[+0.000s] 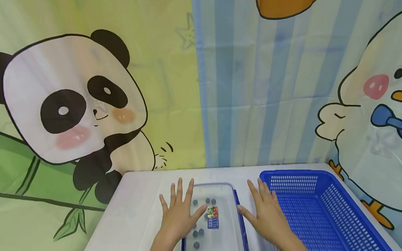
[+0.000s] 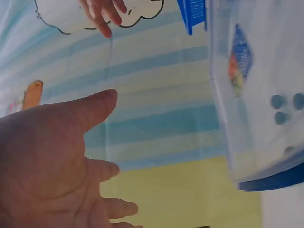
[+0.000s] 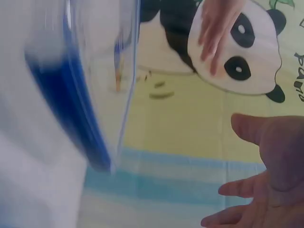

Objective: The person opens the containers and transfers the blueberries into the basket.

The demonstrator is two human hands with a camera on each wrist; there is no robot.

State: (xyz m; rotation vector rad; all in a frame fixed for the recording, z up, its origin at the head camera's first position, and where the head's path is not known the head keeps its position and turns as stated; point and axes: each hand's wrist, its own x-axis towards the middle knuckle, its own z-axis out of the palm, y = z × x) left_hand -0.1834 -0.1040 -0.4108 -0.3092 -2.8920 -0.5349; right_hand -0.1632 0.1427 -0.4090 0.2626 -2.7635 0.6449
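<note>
Over clear box (image 1: 228, 241)'s L edge, L hand (image 1: 179, 215) spread wide, empty; R hand (image 1: 268, 215) ditto, off box's R side. Prob. best: grip both blue clips (image 1: 242, 222) evenly.

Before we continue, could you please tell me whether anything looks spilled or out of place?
Nothing stands out: the clear box and blue basket show no damage, and the visible grey pieces lie within the box's outline.

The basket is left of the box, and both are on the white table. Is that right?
Not quite: the basket is to the right of the box, as the head view shows. Both are on the white table.
</note>
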